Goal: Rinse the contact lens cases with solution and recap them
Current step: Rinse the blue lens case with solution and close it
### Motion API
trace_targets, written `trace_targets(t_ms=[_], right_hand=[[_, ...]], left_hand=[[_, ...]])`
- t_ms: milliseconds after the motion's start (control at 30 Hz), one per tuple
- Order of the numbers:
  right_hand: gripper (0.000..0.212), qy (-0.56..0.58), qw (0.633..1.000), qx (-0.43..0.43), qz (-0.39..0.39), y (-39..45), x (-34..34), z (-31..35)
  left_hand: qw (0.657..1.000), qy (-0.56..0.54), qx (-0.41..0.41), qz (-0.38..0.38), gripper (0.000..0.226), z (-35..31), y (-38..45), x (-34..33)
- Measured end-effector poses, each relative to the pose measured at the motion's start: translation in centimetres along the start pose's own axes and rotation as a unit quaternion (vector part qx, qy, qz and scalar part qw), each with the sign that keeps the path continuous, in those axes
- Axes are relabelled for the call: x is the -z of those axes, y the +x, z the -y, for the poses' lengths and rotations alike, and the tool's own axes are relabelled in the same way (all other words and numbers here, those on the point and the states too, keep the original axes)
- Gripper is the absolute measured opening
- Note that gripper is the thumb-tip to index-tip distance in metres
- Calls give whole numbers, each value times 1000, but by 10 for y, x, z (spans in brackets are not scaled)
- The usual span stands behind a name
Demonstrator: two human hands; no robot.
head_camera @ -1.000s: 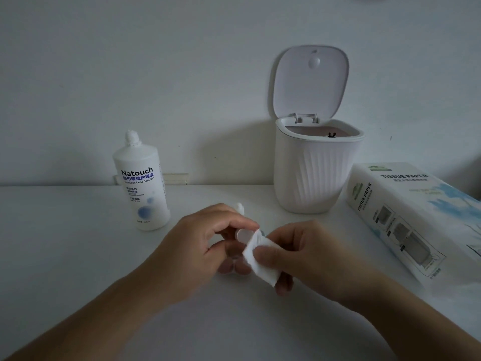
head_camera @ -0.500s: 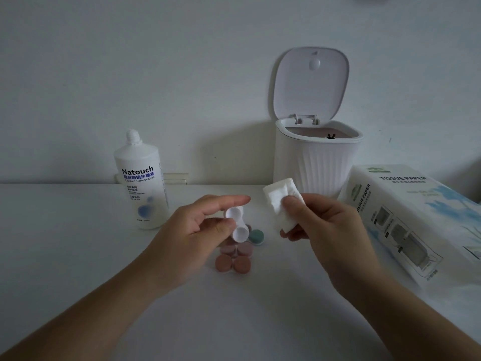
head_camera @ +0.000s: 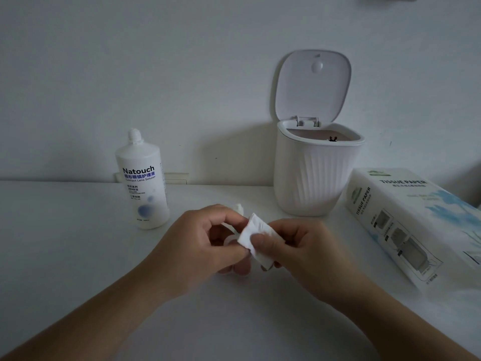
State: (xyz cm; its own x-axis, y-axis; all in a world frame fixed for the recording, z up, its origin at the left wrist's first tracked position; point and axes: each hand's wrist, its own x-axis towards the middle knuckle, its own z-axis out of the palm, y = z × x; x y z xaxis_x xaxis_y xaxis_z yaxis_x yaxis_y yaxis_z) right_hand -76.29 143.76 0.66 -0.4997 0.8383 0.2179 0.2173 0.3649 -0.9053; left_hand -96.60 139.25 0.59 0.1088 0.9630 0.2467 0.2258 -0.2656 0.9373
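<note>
Wiping stage, by judgement: left hand (head_camera: 197, 246) curled around a white lens case (head_camera: 230, 239), right hand (head_camera: 294, 246) pinching a folded tissue (head_camera: 256, 239) against it, above the surface (head_camera: 78, 256). Case mostly hidden; long axis seemingly running away from the viewer. Solution bottle (head_camera: 142, 183) standing capped. Recapping not yet done.

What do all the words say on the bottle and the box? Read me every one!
"Natouch": on the bottle, big letters.
"Contact Lens Solution": on the bottle, small line lower down.
Blue Chinese characters between those two lines, and the tiny print below: too blurred to read.
"TISSUE PAPER": on the top of the tissue box, and again along its side.
Small print elsewhere on the box: too small to read.
</note>
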Motion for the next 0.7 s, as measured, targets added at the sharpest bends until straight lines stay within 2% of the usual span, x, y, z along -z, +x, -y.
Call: trace_targets(t_ms=[100, 167, 267, 367, 433, 500, 633, 700], right_hand=[[19, 9, 1000, -19, 0, 1, 1, 1], [15, 37, 999, -25, -21, 1, 3, 1], [16, 74, 996, -40, -36, 2, 4, 2], [19, 94, 994, -61, 10, 1, 5, 5], [17, 106, 990, -63, 72, 0, 5, 7], [17, 108, 987, -63, 99, -1, 6, 8], [23, 106, 992, -45, 42, 0, 6, 5], [26, 133, 990, -38, 21, 0, 5, 3]], left_hand=[[1000, -21, 6, 8, 33, -2, 0, 1], [1000, -25, -2, 0, 33, -3, -1, 0], [995, 78, -61, -31, 28, -4, -1, 0], [977, 166, -116, -65, 38, -6, 0, -2], [974, 178, -124, -66, 46, -8, -1, -2], [972, 189, -127, -64, 46, -8, -1, -1], [984, 132, -97, -74, 25, -8, -4, -3], [986, 114, -98, -76, 22, -8, -7, -9]])
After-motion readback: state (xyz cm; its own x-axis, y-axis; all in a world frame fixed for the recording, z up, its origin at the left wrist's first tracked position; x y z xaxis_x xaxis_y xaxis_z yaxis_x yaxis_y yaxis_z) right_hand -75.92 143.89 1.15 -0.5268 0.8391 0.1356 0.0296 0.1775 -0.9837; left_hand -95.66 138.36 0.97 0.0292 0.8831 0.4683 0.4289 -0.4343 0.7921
